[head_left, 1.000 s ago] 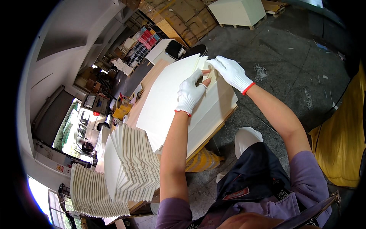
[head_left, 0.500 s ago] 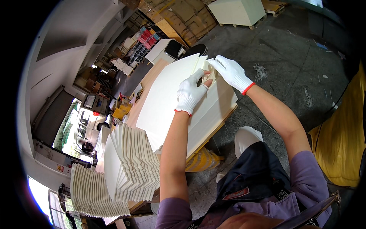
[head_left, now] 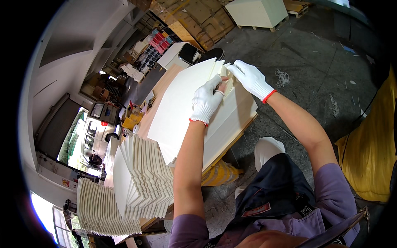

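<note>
A stack of large white paper or card sheets point(head_left: 180, 105) lies across the table. At its far right corner, my left hand point(head_left: 206, 98), in a white knit glove with some bare fingertips, is closed on the edges of several sheets. Thumb and fingers press together there. My right hand point(head_left: 249, 78), in a white glove with a red cuff, grips the far corner of the same sheets from the right. Its fingertips are partly hidden behind the edges. Between the hands the sheet edges are slightly fanned and curved.
Two tall piles of folded white sheets point(head_left: 144, 177) stand at the near left of the wooden table point(head_left: 167, 76). A yellow container point(head_left: 132, 118) with tools sits by the table's left edge. A black stool point(head_left: 215, 53) is beyond it; a yellow sack point(head_left: 368, 153) stands at right.
My left thumb has closed in toward the fingers on the sheet edges. My right hand has hardly moved, and the stack stays in place.
</note>
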`<state>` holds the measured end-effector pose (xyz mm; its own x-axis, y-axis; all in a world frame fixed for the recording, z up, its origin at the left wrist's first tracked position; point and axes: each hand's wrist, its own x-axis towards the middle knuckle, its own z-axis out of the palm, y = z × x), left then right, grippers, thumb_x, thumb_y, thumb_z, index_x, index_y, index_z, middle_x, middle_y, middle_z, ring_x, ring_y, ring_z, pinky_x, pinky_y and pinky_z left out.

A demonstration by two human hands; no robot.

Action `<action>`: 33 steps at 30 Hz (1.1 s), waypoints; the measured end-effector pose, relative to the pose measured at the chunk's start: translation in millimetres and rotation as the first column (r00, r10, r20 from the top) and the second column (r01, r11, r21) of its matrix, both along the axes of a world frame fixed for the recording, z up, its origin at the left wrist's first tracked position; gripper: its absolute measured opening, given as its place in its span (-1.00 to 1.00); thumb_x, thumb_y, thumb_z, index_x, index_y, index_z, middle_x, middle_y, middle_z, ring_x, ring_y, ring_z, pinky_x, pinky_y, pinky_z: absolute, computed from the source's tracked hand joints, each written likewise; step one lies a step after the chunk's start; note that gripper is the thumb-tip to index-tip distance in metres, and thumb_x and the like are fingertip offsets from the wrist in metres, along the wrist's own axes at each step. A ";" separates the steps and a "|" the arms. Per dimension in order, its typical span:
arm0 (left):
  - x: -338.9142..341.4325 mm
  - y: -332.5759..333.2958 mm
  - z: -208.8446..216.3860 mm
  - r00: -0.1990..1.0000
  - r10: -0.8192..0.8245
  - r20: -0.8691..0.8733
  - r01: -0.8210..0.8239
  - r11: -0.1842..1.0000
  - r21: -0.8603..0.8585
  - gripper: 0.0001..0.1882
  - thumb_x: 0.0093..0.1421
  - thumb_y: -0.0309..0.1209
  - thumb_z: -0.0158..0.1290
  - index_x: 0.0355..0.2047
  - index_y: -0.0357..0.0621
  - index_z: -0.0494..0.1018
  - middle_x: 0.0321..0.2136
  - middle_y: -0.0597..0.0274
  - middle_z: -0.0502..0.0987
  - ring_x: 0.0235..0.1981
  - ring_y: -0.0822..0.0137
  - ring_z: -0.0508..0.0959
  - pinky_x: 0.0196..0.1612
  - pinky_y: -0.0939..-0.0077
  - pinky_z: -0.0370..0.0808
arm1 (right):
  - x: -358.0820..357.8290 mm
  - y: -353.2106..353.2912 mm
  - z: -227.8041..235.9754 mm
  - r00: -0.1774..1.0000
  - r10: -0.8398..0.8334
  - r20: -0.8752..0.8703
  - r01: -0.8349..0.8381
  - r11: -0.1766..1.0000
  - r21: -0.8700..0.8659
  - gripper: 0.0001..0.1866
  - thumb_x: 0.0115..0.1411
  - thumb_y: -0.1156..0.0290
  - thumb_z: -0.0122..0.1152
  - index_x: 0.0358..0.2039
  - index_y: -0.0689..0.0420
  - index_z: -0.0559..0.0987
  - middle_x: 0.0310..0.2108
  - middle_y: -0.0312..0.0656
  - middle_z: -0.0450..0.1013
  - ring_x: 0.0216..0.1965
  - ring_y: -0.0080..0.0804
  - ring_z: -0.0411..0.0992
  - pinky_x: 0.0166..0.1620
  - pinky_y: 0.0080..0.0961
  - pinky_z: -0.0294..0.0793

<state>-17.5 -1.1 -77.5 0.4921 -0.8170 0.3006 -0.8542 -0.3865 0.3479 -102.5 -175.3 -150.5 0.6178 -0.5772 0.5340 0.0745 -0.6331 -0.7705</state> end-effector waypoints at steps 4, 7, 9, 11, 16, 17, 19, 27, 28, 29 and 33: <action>-4.3 0.3 1.9 1.000 -0.008 -0.002 0.008 1.000 -0.001 -0.61 0.27 -0.21 0.25 0.12 0.23 0.60 -0.17 0.02 0.70 -0.11 0.12 0.69 -0.01 0.28 0.57 | -1.0 -0.1 0.7 1.000 0.004 -0.023 -0.004 1.000 0.022 -0.49 0.48 -0.11 -0.07 -0.08 0.11 0.56 -0.15 0.08 0.60 -0.08 0.15 0.56 -0.07 -0.04 0.51; -1.0 -0.6 -0.6 1.000 -0.023 0.002 0.023 1.000 -0.016 -0.60 0.26 -0.22 0.26 0.12 0.23 0.62 -0.21 0.03 0.70 -0.17 0.14 0.70 -0.05 0.29 0.57 | -2.5 0.7 1.9 1.000 -0.001 -0.019 0.001 0.999 0.032 -0.48 0.47 -0.12 -0.06 -0.09 0.11 0.55 -0.15 0.07 0.60 -0.08 0.13 0.56 -0.07 -0.04 0.51; -1.7 -0.6 -2.3 0.997 -0.039 0.073 0.040 0.999 -0.013 -0.60 0.28 -0.23 0.22 0.14 0.27 0.60 -0.24 0.03 0.70 -0.22 0.07 0.70 -0.09 0.26 0.59 | -4.4 -0.1 3.5 1.000 -0.015 -0.015 0.016 0.999 0.028 -0.46 0.45 -0.16 -0.04 -0.09 0.11 0.56 -0.15 0.08 0.61 -0.08 0.13 0.56 -0.06 -0.04 0.51; -8.0 -1.2 -6.3 0.981 -0.046 0.188 0.044 0.999 0.015 -0.58 0.32 -0.25 0.16 0.19 0.32 0.57 -0.27 0.03 0.70 -0.27 -0.01 0.70 -0.14 0.21 0.60 | -9.0 -4.3 7.9 0.998 -0.060 -0.030 0.060 0.998 0.014 -0.43 0.42 -0.19 -0.02 -0.09 0.12 0.56 -0.16 0.08 0.61 -0.09 0.13 0.57 -0.05 -0.06 0.51; -12.1 0.8 -12.5 0.934 0.099 0.343 -0.084 0.995 -0.060 -0.52 0.35 -0.29 0.07 0.28 0.37 0.46 -0.28 -0.02 0.69 -0.26 -0.11 0.69 -0.26 0.11 0.60 | -29.5 4.1 39.6 0.956 0.230 0.184 -0.294 0.789 0.540 -0.47 0.36 -0.18 0.14 -0.08 0.08 0.58 -0.35 -0.12 0.58 -0.38 -0.30 0.56 -0.39 -0.40 0.48; -13.7 1.4 -10.7 0.936 0.115 0.333 -0.105 0.993 -0.047 -0.52 0.35 -0.29 0.07 0.27 0.35 0.46 -0.26 -0.05 0.68 -0.24 -0.11 0.69 -0.27 0.10 0.60 | -30.7 7.3 43.8 0.891 0.379 0.252 -0.435 0.548 0.714 -0.52 0.36 -0.13 0.18 -0.07 0.06 0.58 -0.37 -0.15 0.55 -0.46 -0.39 0.52 -0.48 -0.50 0.44; -9.1 5.8 -20.7 0.933 0.113 0.341 -0.047 0.980 -0.195 -0.61 0.35 -0.32 0.08 0.18 0.24 0.51 -0.26 -0.05 0.68 -0.28 -0.03 0.70 -0.30 0.14 0.60 | -19.5 25.7 45.8 0.728 0.547 0.414 -0.543 0.093 0.834 -0.59 0.37 0.00 0.22 -0.07 0.11 0.57 -0.38 -0.12 0.53 -0.55 -0.45 0.41 -0.54 -0.65 0.38; -51.4 126.8 -96.6 0.947 -0.059 -0.316 -0.134 0.822 -0.553 -0.75 0.38 -0.45 0.09 0.04 -0.15 0.53 -0.02 0.05 0.64 -0.06 0.20 0.68 -0.13 0.26 0.58 | 21.9 68.7 26.8 0.730 0.617 0.295 -0.473 0.143 0.869 -0.79 0.45 0.28 0.10 -0.05 0.14 0.48 -0.42 -0.24 0.47 -0.51 -0.59 0.42 -0.61 -0.73 0.30; -59.8 137.5 -100.8 0.904 -0.101 -0.416 -0.164 0.816 -0.555 -0.75 0.41 -0.43 0.06 0.05 -0.17 0.52 0.01 0.06 0.63 -0.01 0.23 0.66 -0.07 0.28 0.58 | 20.8 67.0 28.6 0.716 0.640 0.279 -0.445 0.111 0.888 -0.80 0.45 0.30 0.10 -0.05 0.14 0.48 -0.41 -0.25 0.47 -0.49 -0.61 0.43 -0.61 -0.77 0.29; -66.7 147.9 -105.8 0.849 -0.148 -0.508 -0.193 0.808 -0.557 -0.75 0.44 -0.40 0.03 0.06 -0.18 0.52 0.04 0.07 0.62 0.05 0.25 0.64 -0.01 0.31 0.58 | 20.6 69.7 27.7 0.733 0.608 0.305 -0.457 0.109 0.883 -0.82 0.45 0.33 0.10 -0.06 0.14 0.48 -0.40 -0.27 0.46 -0.50 -0.63 0.40 -0.60 -0.79 0.31; -81.2 187.8 -117.0 0.142 -0.603 -0.785 -0.580 0.592 -0.560 -0.57 0.53 -0.18 -0.16 0.24 -0.20 0.35 0.23 0.03 0.51 0.21 0.08 0.55 0.17 0.23 0.59 | 0.8 63.6 32.2 0.726 0.612 0.314 -0.512 0.176 0.841 -0.83 0.43 0.36 0.17 -0.07 0.17 0.51 -0.40 -0.37 0.44 -0.52 -0.76 0.37 -0.62 -0.89 0.30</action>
<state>-98.7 186.7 -194.5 0.7849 -0.6196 -0.0087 0.3820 0.4727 0.7941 -101.8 -111.7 -118.3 0.9892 -0.1355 -0.0554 0.0247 0.5279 -0.8490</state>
